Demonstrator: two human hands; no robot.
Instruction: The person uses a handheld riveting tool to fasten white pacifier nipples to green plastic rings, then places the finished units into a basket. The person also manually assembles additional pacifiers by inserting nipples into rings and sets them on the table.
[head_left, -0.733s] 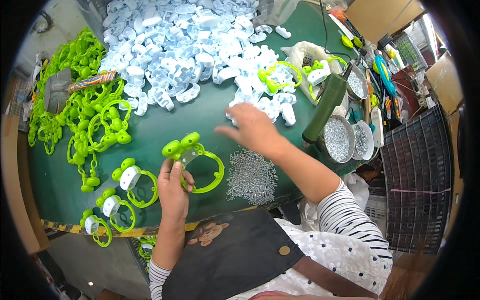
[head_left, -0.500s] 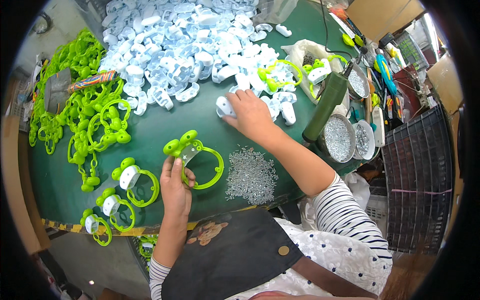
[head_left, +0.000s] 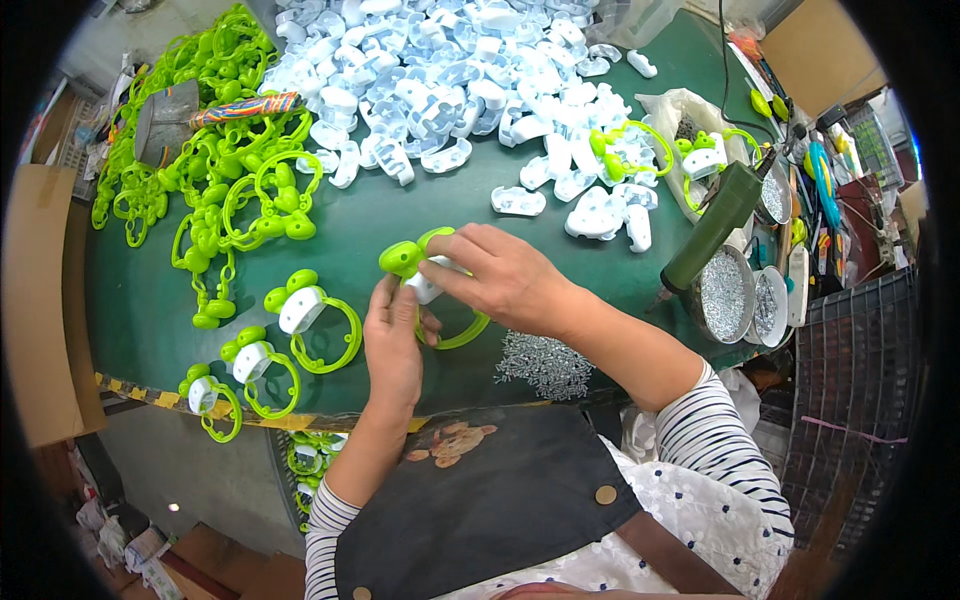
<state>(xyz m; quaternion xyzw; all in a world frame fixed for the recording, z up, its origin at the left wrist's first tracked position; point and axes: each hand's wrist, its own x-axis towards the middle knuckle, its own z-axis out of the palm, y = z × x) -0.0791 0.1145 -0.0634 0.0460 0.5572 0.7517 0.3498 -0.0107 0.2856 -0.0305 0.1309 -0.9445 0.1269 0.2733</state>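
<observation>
Close to the table's near edge, my left hand (head_left: 393, 350) grips a lime-green plastic ring (head_left: 403, 258) with two rounded ear-like lobes. My right hand (head_left: 512, 278) reaches over from the right, its fingers closed on a white plastic cover (head_left: 424, 288). That cover lies against the ring between the lobes; my fingers hide part of it, so I cannot tell whether it is fully seated. Just right of my left hand is a heap of small silvery screws (head_left: 545, 366). To the left, several similar green rings (head_left: 350, 348) with white covers lie in a row.
White covers (head_left: 430, 85) are piled at the back, green rings (head_left: 215, 150) at the far left with a striped-handled tool (head_left: 245, 110) on them. On the right stand a green electric screwdriver (head_left: 712, 228), a metal bowl of screws (head_left: 722, 295) and a black crate (head_left: 850, 400).
My right hand has come back from the white pile to my left hand, bringing a white cover onto the green ring. The whole view has shifted a little.
</observation>
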